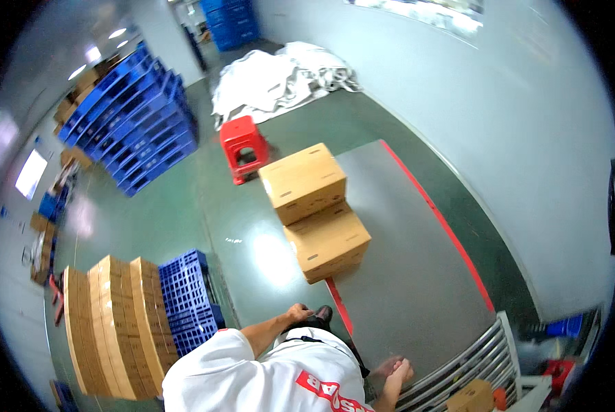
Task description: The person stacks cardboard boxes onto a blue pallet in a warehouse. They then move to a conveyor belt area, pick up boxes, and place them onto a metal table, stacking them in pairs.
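Head view finds the left hand (298,314) half open, its fingers loosely curled and no object visible in it; we judge it simply hangs forward for balance. We note the right hand (399,371) bent and blurred just beside the metal rack (472,357), and we cannot tell whether it grasps anything. Two brown boxes, the near carton (328,237) and the far carton (302,175), stand ahead, near the left border of the red-edged grey floor area (417,254). The far one sits higher; we cannot see what bears it, though the stepped arrangement probably saves floor space. To the left, we record stacked cartons (115,323) in close rows, presumably for stability, beside a blue pallet (186,302). Beyond the two boxes stands a red stool (239,137), apparently set out of the way.
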Motion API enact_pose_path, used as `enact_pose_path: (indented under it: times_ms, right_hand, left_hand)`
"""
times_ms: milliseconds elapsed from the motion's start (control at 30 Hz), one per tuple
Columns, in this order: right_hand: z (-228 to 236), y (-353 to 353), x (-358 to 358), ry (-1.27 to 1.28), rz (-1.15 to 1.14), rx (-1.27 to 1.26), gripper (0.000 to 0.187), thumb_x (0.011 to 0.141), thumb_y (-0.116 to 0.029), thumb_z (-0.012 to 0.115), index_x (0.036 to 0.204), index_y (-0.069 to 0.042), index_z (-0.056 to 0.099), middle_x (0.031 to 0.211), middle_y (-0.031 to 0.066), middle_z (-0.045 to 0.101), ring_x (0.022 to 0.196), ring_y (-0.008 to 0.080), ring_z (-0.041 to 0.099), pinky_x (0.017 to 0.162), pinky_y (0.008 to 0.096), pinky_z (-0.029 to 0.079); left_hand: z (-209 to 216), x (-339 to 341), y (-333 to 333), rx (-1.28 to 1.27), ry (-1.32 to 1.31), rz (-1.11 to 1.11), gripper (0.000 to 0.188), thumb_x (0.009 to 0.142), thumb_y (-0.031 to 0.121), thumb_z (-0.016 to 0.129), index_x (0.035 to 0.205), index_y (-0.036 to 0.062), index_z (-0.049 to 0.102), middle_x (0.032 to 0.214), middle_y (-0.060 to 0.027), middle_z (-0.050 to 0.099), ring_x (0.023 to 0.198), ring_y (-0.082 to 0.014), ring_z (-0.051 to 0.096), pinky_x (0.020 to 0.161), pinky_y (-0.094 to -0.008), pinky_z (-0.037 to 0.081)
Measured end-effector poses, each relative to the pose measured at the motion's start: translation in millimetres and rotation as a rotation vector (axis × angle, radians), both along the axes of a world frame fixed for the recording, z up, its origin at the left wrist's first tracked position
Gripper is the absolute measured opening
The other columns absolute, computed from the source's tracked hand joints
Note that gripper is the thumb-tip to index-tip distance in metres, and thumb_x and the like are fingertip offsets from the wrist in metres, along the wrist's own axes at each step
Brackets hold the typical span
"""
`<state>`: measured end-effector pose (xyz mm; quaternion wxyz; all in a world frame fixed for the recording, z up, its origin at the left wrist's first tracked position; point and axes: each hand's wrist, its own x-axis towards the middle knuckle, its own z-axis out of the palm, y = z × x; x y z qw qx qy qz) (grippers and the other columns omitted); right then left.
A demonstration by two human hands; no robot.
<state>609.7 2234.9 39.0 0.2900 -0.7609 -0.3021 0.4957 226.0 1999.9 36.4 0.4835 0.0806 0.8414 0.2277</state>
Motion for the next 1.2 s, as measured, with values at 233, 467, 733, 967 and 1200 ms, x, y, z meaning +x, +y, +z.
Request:
enact_pose_path:
  times_ms: [233, 467, 733, 967, 1200]
  right_hand:
    - [53.0, -18.0, -22.9, 0.122, 0.163, 0.105, 0.037, 0.084, -0.031, 0.055, 0.092, 0.006, 0.056, 0.082, 0.0125, 0.059, 0.069, 0.0254, 0.059, 0.065, 0.0377, 0.051]
    - [88.0, -23.0, -45.1, 0.167, 0.381, 0.001, 0.04, 0.086, -0.033, 0.051, 0.094, 0.006, 0.059, 0.087, 0.0168, 0.06, 0.075, 0.0303, 0.061, 0.066, 0.0415, 0.052]
    - [142.0, -41.9, -54.6, -0.051, 0.668, -0.002, 0.05, 0.09, -0.041, 0.047, 0.1, 0.006, 0.059, 0.095, 0.0195, 0.06, 0.086, 0.0315, 0.059, 0.073, 0.0438, 0.051]
    - [176.3, -47.2, -50.6, -0.122, 0.78, -0.004, 0.058, 0.093, -0.049, 0.044, 0.105, 0.006, 0.059, 0.101, 0.0219, 0.06, 0.096, 0.0325, 0.058, 0.08, 0.0459, 0.05]
    - [200.4, -53.6, -59.4, -0.099, 0.759, 0.001, 0.052, 0.096, -0.041, 0.042, 0.106, 0.006, 0.059, 0.099, 0.0212, 0.064, 0.09, 0.0316, 0.061, 0.076, 0.0445, 0.051]
  left_hand:
    - [-11.1, 12.1, -2.1, 0.024, 0.041, 0.032, 0.051, 0.08, 0.048, 0.066, 0.107, 0.0051, 0.072, 0.107, -0.019, 0.069, 0.101, -0.0307, 0.065, 0.089, -0.0384, 0.051]
    - [-9.7, 7.8, 14.7, 0.074, 0.136, 0.02, 0.049, 0.077, 0.048, 0.063, 0.1, 0.0051, 0.073, 0.103, -0.0205, 0.069, 0.099, -0.034, 0.066, 0.086, -0.0426, 0.051]
    - [-11.3, 9.4, 8.8, 0.101, 0.152, 0.168, 0.045, 0.076, 0.044, 0.065, 0.095, 0.0034, 0.073, 0.098, -0.0213, 0.07, 0.096, -0.0346, 0.067, 0.085, -0.0434, 0.052]
    - [-1.8, 12.9, -24.1, -0.039, 0.152, 0.263, 0.049, 0.078, 0.046, 0.067, 0.105, 0.0054, 0.07, 0.108, -0.0191, 0.068, 0.102, -0.0337, 0.065, 0.087, -0.042, 0.051]
    - [-7.5, 18.5, -50.1, -0.017, 0.128, 0.315, 0.055, 0.075, 0.046, 0.065, 0.103, -0.0004, 0.07, 0.108, -0.0263, 0.066, 0.105, -0.0392, 0.063, 0.089, -0.0439, 0.05]
